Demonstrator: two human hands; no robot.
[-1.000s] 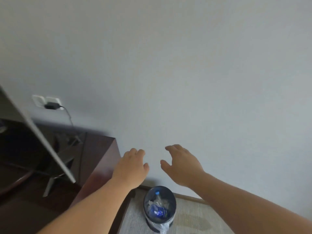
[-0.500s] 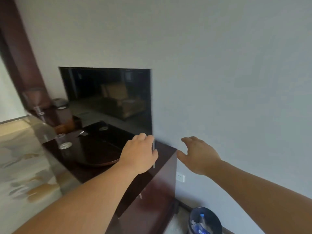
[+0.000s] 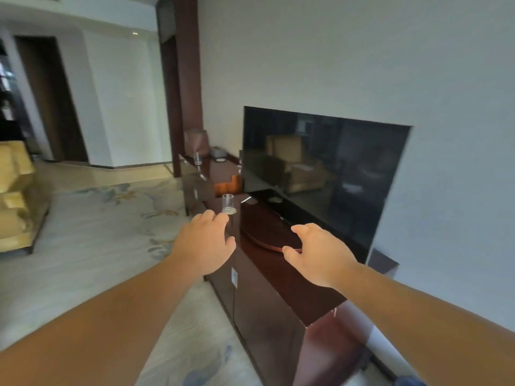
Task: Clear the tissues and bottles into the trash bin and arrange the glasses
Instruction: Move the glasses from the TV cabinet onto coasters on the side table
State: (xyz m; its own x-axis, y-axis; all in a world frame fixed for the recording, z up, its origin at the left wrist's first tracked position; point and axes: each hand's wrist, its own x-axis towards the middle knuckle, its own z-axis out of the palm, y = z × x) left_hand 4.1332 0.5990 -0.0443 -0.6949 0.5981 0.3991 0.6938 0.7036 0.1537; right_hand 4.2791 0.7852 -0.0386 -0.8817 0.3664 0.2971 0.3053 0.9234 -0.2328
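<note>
A clear drinking glass (image 3: pixel 228 203) stands upright on the dark wooden cabinet (image 3: pixel 281 277), near its front edge. A second clear glass (image 3: pixel 197 158) stands farther back on the lower shelf by the pillar. My left hand (image 3: pixel 204 244) hovers just short of the near glass, fingers loosely curled, holding nothing. My right hand (image 3: pixel 319 253) hangs over the cabinet top beside a round wooden tray (image 3: pixel 267 235), fingers relaxed and empty. Only a sliver of the trash bin (image 3: pixel 409 381) shows at the bottom right edge.
A large black television (image 3: pixel 323 174) stands on the cabinet against the grey wall. A brown lamp shade (image 3: pixel 196 142) and small items sit on the far shelf. Patterned carpet (image 3: pixel 92 246) lies to the left, with a yellow sofa (image 3: pixel 16 196) at the left edge.
My view has swung left from the trash bin and bare wall to the cabinet, television and glasses. Both hands stay raised and empty, now over the cabinet top.
</note>
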